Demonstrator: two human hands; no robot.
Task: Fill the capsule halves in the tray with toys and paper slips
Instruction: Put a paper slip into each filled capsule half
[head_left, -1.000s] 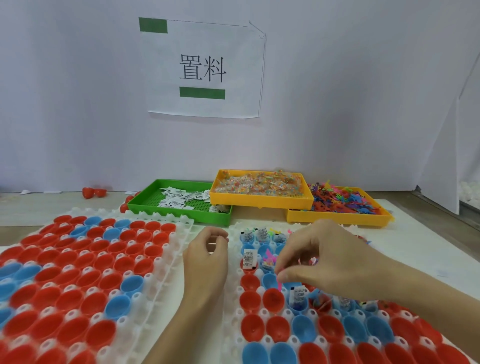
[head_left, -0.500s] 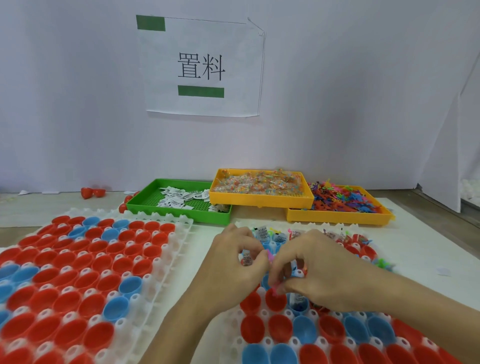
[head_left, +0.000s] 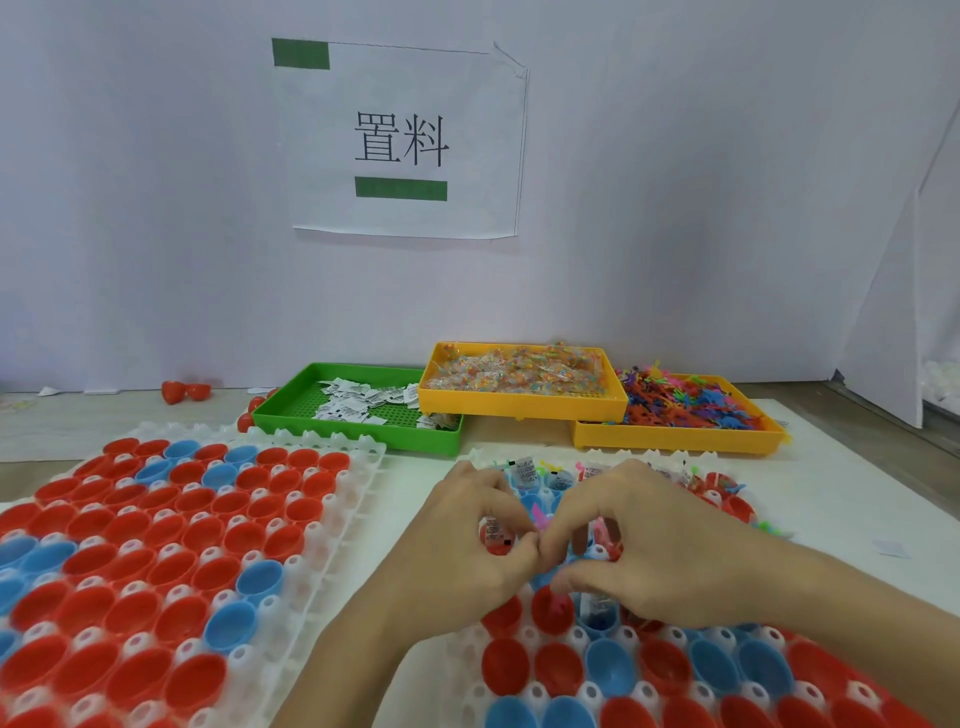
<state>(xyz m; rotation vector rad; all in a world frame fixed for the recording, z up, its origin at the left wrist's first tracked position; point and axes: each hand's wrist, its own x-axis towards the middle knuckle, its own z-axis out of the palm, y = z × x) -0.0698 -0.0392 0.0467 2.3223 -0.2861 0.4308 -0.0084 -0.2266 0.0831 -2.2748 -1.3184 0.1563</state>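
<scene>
Both hands meet over the right-hand tray (head_left: 470, 670), fingertips almost touching. The left hand (head_left: 462, 551) has its fingers curled round a red capsule half (head_left: 497, 538) with a printed paper slip in it. The right hand (head_left: 660, 551) has its fingers bent downward, pinching something small and pink over a red capsule half (head_left: 551, 609) — the item is blurred and I cannot tell what it is.

The tray beneath the hands is white and holds red and blue capsule halves; those in the far rows (head_left: 530, 470) already carry slips and small coloured toys, while the near rows (head_left: 605, 670) stand bare. A second white tray (head_left: 358, 467) of red and blue halves lies to the left on the table (head_left: 415, 478).

Farther back, against the wall: a green bin (head_left: 363, 434) with paper slips (head_left: 363, 402), a yellow bin (head_left: 524, 405) of bagged toys, and another yellow bin (head_left: 675, 439) heaped with loose coloured toys (head_left: 691, 400). A printed sign (head_left: 402, 140) hangs on the wall above.
</scene>
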